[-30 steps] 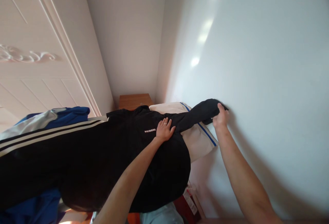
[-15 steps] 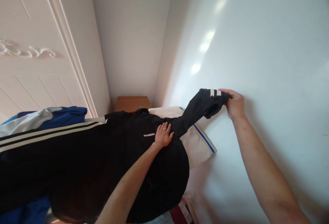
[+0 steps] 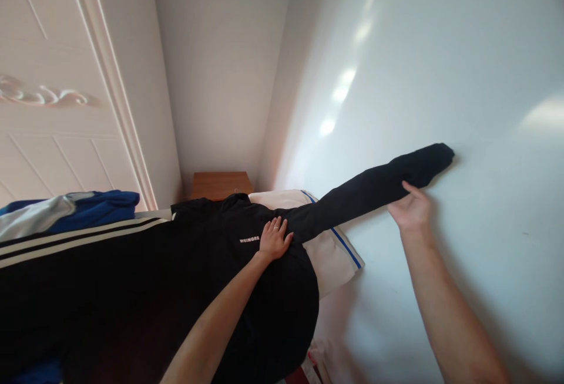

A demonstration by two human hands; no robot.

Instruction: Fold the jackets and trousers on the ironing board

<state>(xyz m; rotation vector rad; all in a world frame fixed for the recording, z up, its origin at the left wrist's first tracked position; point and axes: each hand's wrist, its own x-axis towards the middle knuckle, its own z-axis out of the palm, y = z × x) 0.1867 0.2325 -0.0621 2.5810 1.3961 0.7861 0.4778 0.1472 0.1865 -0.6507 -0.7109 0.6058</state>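
Note:
A black long-sleeved top (image 3: 273, 302) with small white lettering on its chest lies spread out in front of me. My left hand (image 3: 275, 239), a ring on one finger, rests flat on it near the shoulder with the fingers extended. Its sleeve (image 3: 352, 196) stretches out to the right, raised against the pale wall. Toward the cuff end, my right hand (image 3: 412, 208) holds this sleeve from below, its thumb showing in front while the other fingers are mostly hidden behind the cloth.
Black fabric with white stripes (image 3: 88, 240) extends left, beside a blue and white garment (image 3: 106, 205). Under the sleeve is a white cloth with a blue stripe (image 3: 332, 263). A brown wooden surface (image 3: 220, 183) stands behind; a pale wall (image 3: 484, 243) borders the right.
The sleeve, bunched and folded back before with white stripes showing at its end, is now stretched straight to the right. My right hand has shifted lower along it; my left stays on the shoulder.

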